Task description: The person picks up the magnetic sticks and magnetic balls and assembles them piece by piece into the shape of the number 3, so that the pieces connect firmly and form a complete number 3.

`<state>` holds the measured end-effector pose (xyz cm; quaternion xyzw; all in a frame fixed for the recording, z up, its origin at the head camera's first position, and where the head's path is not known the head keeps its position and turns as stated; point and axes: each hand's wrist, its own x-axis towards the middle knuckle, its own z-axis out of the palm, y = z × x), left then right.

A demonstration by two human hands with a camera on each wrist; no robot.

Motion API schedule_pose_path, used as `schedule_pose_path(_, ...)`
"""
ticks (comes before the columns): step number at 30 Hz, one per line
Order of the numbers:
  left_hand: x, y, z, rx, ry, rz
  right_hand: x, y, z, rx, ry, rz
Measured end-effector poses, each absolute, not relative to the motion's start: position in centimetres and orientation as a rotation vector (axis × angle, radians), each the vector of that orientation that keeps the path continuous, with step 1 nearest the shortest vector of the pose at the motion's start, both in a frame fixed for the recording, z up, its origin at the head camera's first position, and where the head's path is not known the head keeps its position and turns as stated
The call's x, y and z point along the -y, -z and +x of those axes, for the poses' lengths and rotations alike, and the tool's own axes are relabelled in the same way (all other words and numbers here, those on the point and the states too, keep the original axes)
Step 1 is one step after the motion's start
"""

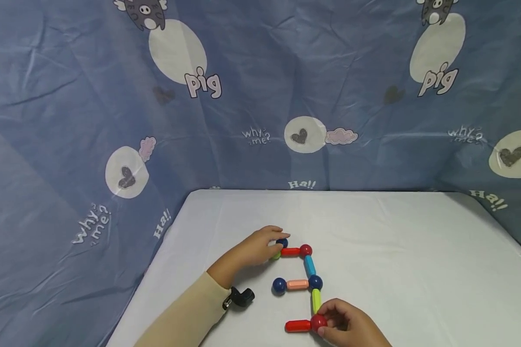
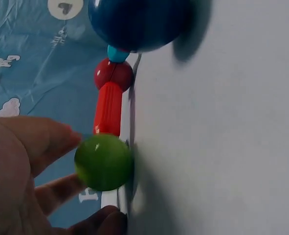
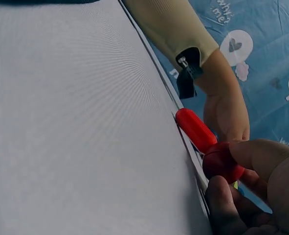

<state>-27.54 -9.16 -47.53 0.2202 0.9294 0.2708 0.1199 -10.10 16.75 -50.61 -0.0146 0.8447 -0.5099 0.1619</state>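
Small coloured sticks and balls form a linked shape on the white table. My right hand [image 1: 349, 324] pinches a red ball [image 1: 318, 322] at its near corner; in the right wrist view thumb and fingers sit on either side of that ball [image 3: 221, 160]. A red stick [image 1: 298, 326] juts left from it. At the far left end, my left hand [image 1: 257, 246] reaches over a dark blue ball [image 1: 282, 242], its fingers extended. Beside its fingers is a green ball [image 2: 103, 162] joined to a red stick [image 2: 108, 108]; the hand partly covers both balls in the head view.
Another red ball [image 1: 306, 250], a blue stick [image 1: 310, 266], a navy ball [image 1: 315, 282] and a yellow-green stick [image 1: 316, 301] run down the right side. A peach stick [image 1: 297, 285] and navy ball [image 1: 279, 286] branch left. A blue patterned curtain [image 1: 252, 96] stands behind the table [image 1: 417, 260].
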Motion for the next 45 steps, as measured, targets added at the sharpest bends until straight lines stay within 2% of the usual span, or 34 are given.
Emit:
schedule_pose_path(5,8.1,47.9,-27.6,-2.722,-0.75,0.694,-16.7,50.8,-9.8,-2.419,1.435,-0.02)
schedule_pose_path(12,7.8,48.0,-27.8,-2.769,-0.879,0.535,-16.5,50.8,-10.1,-2.434,1.413,-0.032)
schedule_pose_path(26,10.9,47.2,-25.8,-2.868,-1.112,0.41,-16.8,50.8,-10.4,-2.41,1.436,-0.105)
schedule_pose_path(33,12.9,46.8,-22.2,-2.752,-1.264,0.36,-16.6,50.9,-10.4,-2.411,1.438,-0.1)
schedule_pose_path(41,13.3,46.0,-15.9,-2.403,-1.176,0.558,-16.7,51.0,-10.3,-2.412,1.425,-0.087)
schedule_pose_path(45,13.1,46.5,-14.5,-2.286,-1.115,0.657,-17.0,51.0,-10.2,-2.398,1.445,-0.104)
